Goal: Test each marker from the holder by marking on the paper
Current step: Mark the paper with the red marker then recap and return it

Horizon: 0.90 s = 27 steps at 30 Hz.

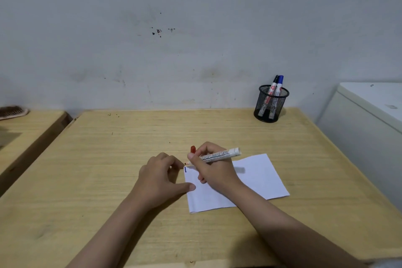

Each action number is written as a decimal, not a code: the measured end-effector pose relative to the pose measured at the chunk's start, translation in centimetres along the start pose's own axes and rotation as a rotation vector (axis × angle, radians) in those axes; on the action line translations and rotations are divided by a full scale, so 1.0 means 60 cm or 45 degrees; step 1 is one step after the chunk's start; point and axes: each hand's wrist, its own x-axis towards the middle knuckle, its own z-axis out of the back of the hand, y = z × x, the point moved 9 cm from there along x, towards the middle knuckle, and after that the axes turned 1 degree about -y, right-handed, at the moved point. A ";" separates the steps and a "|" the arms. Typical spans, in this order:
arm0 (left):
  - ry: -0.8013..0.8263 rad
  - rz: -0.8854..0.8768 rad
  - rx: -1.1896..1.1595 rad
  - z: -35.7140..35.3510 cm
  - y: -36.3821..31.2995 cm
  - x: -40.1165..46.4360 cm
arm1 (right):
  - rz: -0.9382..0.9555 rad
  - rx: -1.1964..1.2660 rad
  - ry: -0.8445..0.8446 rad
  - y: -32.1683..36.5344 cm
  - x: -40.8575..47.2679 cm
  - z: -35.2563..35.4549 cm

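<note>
A white sheet of paper lies on the wooden desk, with a short blue mark at its top left corner. My right hand grips an uncapped red marker, whose tip hovers at the paper's top left corner near the blue mark. A red cap shows just behind that hand's fingers; whether it is held or standing on the desk is unclear. My left hand rests on the desk with its thumb pressing the paper's left edge. A black mesh holder at the back right holds two markers, one black-capped and one blue-capped.
A white cabinet stands against the desk's right side. A second wooden surface sits to the left with a brush on it. The wall runs right behind the desk.
</note>
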 end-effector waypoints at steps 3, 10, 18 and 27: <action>-0.015 -0.012 -0.043 0.001 0.005 0.000 | 0.025 0.017 -0.062 -0.003 -0.001 0.011; -0.012 -0.046 -0.062 0.002 0.008 -0.002 | -0.070 0.083 -0.153 -0.026 0.006 0.024; -0.084 -0.099 -0.011 0.009 0.005 -0.005 | -0.033 0.051 -0.088 -0.023 0.006 0.014; -0.054 -0.182 0.118 0.005 -0.004 -0.006 | -0.014 0.016 -0.042 -0.021 0.007 0.007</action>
